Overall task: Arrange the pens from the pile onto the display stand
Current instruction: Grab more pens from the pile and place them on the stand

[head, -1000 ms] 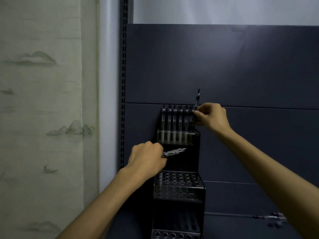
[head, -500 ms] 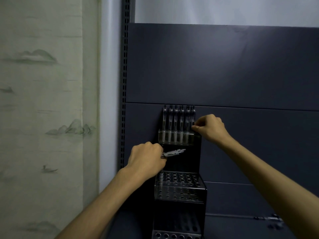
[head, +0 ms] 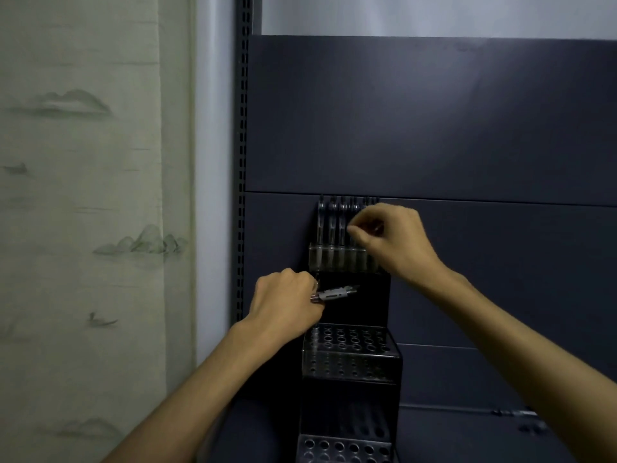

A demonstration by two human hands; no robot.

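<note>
Forearms come in from the bottom edge, so we work at arm's length w/ the stand (head: 350, 359) straight ahead. Nearest tier at the bottom shows holes w/o pens; next tier up likewise, so there's plenty left to fill, we'd judge. Left hand (head: 287, 302) sits above that tier, fist curled round a spare pen (head: 335, 293) held sideways, tip pointing right: parked there, prob. as the next one to hand over. Right hand (head: 390, 242) is further up at the top tier, fingers pinching something small among the row (head: 330, 225) of upright pens; can't tell which pen, the hand hides the right half. Likely seating or straightening one in its hole. Behind it all, dark panel (head: 434, 128); pile isn't clearly in view.
</note>
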